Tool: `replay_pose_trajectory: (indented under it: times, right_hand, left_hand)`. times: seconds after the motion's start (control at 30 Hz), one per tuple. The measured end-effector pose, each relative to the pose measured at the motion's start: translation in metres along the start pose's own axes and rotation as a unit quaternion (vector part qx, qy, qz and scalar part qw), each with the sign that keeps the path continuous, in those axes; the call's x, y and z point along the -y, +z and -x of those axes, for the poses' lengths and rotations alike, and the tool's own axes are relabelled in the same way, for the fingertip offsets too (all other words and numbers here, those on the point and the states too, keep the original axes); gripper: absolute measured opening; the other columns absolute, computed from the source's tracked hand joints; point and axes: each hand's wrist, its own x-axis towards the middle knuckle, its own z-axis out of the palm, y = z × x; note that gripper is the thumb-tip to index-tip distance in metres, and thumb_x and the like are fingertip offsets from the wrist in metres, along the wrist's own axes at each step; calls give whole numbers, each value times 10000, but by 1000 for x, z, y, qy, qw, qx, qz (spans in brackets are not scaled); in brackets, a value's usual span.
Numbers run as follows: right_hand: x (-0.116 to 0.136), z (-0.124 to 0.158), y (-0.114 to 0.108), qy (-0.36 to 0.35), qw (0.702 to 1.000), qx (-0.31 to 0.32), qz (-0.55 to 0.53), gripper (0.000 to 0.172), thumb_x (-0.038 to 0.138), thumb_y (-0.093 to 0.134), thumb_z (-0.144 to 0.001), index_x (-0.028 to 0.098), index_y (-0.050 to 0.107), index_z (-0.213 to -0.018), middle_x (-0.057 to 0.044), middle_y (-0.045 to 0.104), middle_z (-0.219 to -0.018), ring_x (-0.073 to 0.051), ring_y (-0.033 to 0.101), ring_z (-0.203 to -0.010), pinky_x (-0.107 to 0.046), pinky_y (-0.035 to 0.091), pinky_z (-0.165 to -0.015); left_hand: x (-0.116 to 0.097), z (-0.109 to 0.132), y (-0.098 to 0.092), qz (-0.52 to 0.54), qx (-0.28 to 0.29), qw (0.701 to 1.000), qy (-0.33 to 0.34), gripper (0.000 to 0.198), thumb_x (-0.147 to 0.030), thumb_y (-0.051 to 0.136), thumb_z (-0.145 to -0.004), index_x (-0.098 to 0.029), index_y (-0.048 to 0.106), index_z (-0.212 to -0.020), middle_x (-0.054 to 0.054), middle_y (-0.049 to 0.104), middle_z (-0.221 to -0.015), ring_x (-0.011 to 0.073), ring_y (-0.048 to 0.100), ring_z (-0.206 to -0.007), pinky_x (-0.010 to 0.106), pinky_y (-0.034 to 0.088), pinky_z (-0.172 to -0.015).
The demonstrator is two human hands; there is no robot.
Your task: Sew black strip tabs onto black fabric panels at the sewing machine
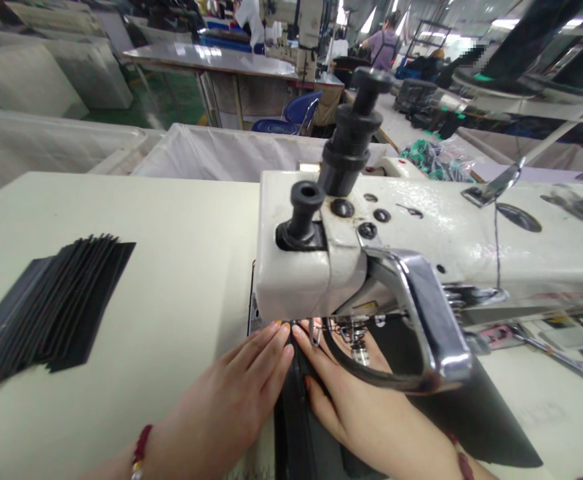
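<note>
A white sewing machine (421,240) stands on the pale table (171,267). Under its head lies a black fabric piece (471,413) that runs toward me. My left hand (236,393) lies flat with fingers stretched out on the table and the fabric's left edge, fingertips near the needle area (356,337). My right hand (366,407) also lies flat, fingers extended, pressing the black fabric just in front of the presser foot. Neither hand grips anything.
A fanned stack of black strips (51,307) lies on the table at the left. White fabric-lined bins (211,153) stand behind the table. Farther back are other worktables, a blue chair (291,113) and a person at a machine (384,43).
</note>
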Motion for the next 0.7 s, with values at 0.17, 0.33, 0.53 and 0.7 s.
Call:
replay_pose_trajectory:
  times: [0.17,0.33,0.53,0.7]
  right_hand:
    - [3,-4,-5,-11,999,-24,22,453,233,387,-909,169,466,-1351,-94,548,-1327,-240,475,-1225,-473,402,-1001]
    - [3,-3,-6,-4,999,-24,33,448,219,377,-914,163,467,-1349,-101,556,-1314,-243,478,-1219,-463,421,-975]
    - [3,-5,-5,8,1000,-23,4,437,208,399,-899,186,494,-1325,-71,564,-1306,-234,502,-1181,-440,452,-943]
    - [2,-5,-1,7,999,-25,-18,468,212,438,-875,192,483,-1340,-70,564,-1307,-233,508,-1172,-458,389,-1030]
  left_hand:
    - [1,5,11,-9,-1,1000,-8,458,-47,360,-847,-88,484,-1287,163,440,-1389,314,395,-1301,452,394,-1034]
    - [0,4,10,-11,10,1000,-4,457,-62,359,-855,-83,477,-1296,170,427,-1397,327,383,-1307,492,376,-1053]
    - [1,0,5,-22,30,999,-12,439,-77,359,-892,-79,452,-1321,169,444,-1388,326,413,-1287,464,429,-1018]
    - [3,-3,2,0,28,1000,4,415,-58,347,-892,-32,461,-1291,200,484,-1344,323,468,-1244,442,477,-978]
